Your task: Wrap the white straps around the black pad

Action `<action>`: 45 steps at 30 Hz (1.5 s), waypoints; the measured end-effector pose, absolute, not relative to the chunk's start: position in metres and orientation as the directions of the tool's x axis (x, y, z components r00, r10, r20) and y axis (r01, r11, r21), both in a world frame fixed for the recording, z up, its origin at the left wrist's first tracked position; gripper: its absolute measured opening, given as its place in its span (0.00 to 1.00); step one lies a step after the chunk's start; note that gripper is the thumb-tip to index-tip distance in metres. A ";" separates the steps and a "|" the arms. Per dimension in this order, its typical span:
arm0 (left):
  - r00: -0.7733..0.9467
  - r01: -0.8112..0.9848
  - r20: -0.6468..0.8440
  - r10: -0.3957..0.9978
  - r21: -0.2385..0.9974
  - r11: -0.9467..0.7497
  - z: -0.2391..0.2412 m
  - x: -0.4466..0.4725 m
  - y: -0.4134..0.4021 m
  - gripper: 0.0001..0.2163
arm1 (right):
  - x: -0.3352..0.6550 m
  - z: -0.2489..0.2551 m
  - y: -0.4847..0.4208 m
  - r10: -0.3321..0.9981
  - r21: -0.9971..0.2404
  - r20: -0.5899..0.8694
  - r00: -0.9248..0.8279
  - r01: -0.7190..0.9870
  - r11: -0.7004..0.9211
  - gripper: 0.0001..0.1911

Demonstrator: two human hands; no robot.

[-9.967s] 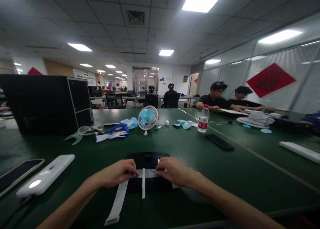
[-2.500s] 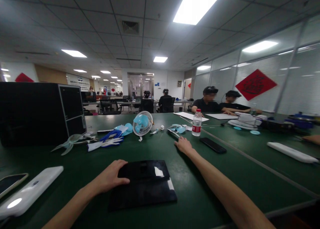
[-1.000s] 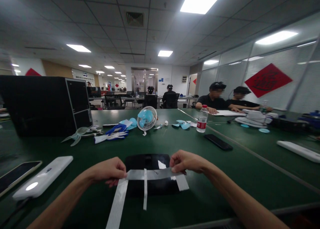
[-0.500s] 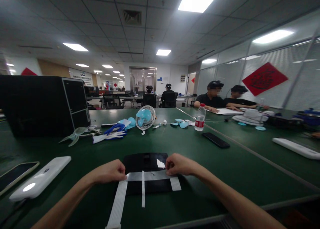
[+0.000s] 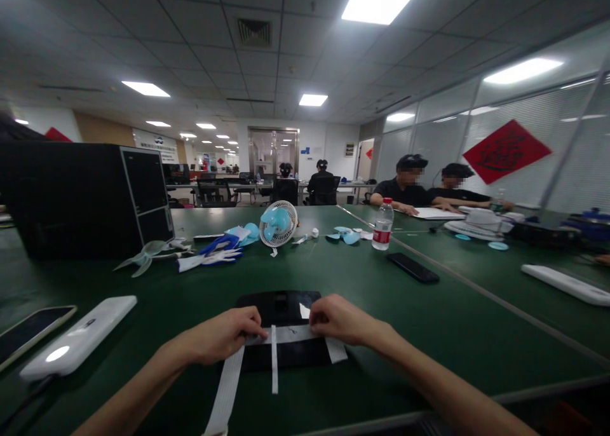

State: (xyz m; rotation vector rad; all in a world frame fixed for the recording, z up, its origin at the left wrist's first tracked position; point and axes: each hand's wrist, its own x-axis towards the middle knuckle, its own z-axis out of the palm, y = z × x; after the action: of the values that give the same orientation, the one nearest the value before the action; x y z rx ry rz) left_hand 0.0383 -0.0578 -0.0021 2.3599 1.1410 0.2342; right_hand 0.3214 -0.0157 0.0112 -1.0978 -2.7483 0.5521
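Note:
A flat black panel (image 5: 300, 354) lies on the table in front of me, with a shiny grey strip, apparently tape (image 5: 293, 333), running across it. My left hand (image 5: 229, 335) is closed at the strip's left part, its index fingertip pressed on it. At the strip's right end is my right hand (image 5: 340, 320), thumb and fingers pinched together on it. A wide white elastic strap (image 5: 227, 385) hangs from the panel's left side towards me. A narrow white band (image 5: 274, 366) crosses the strip in the middle. Another white strap end (image 5: 337, 351) shows under my right hand.
Beyond the panel stand a small fan (image 5: 278, 224), blue-white gloves (image 5: 214, 252) and a water bottle (image 5: 382, 225). Phones (image 5: 412, 267) and a white power bank (image 5: 81, 337) lie nearby. A black computer case (image 5: 76, 201) is at left; two people (image 5: 405, 185) sit at right.
My left hand has moved right along the grey strip, from its left end towards the narrow band. My right hand has shifted slightly left.

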 end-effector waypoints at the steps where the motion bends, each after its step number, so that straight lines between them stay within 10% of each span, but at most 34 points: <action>1: 0.636 0.682 -0.058 0.770 0.510 -0.525 -0.003 0.038 -0.057 0.16 | 0.316 0.010 -0.020 0.647 -0.370 0.044 -0.761 0.589 0.719 0.10; 7: 0.643 0.680 -0.026 0.765 0.479 -0.555 -0.009 0.037 -0.054 0.16 | 0.281 -0.004 -0.045 0.371 -0.248 0.153 -0.916 0.328 0.912 0.18; 19: 0.657 0.651 0.029 0.753 0.481 -0.587 -0.012 0.038 -0.053 0.13 | 0.296 -0.028 -0.079 0.352 -0.217 0.145 -0.925 0.318 0.923 0.24; 45: 0.590 0.710 -0.077 0.804 0.525 -0.471 -0.010 0.028 -0.051 0.08 | 0.356 -0.017 -0.060 0.664 -0.454 0.068 -0.745 0.569 0.685 0.25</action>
State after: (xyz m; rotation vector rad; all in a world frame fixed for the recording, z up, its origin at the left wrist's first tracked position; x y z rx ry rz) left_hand 0.0285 -0.0512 -0.0096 2.3091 1.2012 0.2443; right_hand 0.3558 -0.0601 -0.0172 -0.9920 -2.6699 0.6067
